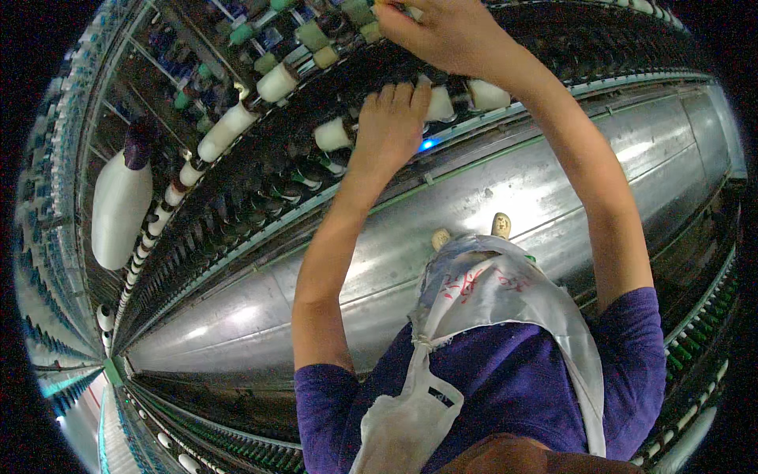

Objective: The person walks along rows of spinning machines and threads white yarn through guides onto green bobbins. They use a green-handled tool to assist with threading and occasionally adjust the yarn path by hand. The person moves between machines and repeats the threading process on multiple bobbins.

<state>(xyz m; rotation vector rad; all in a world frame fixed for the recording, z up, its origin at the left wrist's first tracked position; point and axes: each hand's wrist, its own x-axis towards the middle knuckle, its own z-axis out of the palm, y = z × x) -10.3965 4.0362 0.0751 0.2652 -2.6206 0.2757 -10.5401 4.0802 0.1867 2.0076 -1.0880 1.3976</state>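
Note:
A long spinning frame runs across the top of the head view. My left hand (pixel 391 122) lies over its lower row, fingers bent and held together. A white roller (pixel 332 134) sits just left of this hand, and another white roller (pixel 439 105) to its right. What lies under the fingertips is hidden. My right hand (pixel 446 35) reaches higher, at the top edge of the view, with thumb and fingers drawn together near a yellowish-green block (pixel 371 31). Anything in that pinch is too small or cut off to make out.
A large white roving bobbin (pixel 122 209) hangs at the left. White rollers (pixel 227 133) line the frame's upper bar. A blue light (pixel 428 144) glows on the rail below my left hand. Shiny metal flooring (pixel 355 261) separates this frame from another machine row (pixel 691 340) behind me.

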